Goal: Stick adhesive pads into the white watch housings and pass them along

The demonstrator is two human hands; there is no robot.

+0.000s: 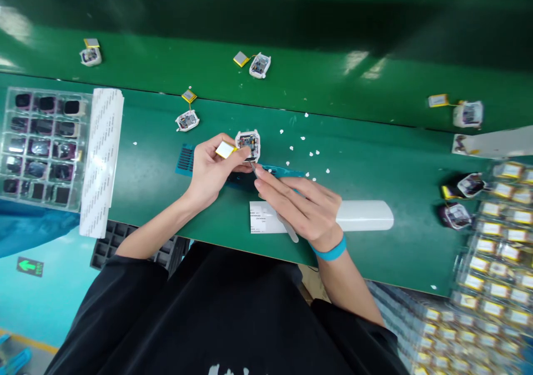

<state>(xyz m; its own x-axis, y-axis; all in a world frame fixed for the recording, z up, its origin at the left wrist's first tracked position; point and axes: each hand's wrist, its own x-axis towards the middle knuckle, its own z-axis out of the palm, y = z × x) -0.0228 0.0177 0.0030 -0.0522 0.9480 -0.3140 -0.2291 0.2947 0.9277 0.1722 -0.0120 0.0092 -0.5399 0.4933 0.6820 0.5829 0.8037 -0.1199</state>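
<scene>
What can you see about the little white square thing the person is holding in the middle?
The small white case is a rounded square shell, plastic by its look, lying open side up on the green table. Inside sits a dark circuit board with tiny parts. The left hand steadies it at its left side, with a flat yellow-edged battery beside it on thin wires. The right hand holds metal tweezers whose tips meet its lower edge.

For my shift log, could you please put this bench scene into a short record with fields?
left hand: holds the white watch case and its yellow-edged battery
right hand: grips tweezers, tip at the case's lower edge
right wrist: blue band
under hands: green bench, blue strip, white label sheet
left side: clear tray of dark parts
far belt: more open cases with batteries
right side: blurred rows of batteries
</scene>
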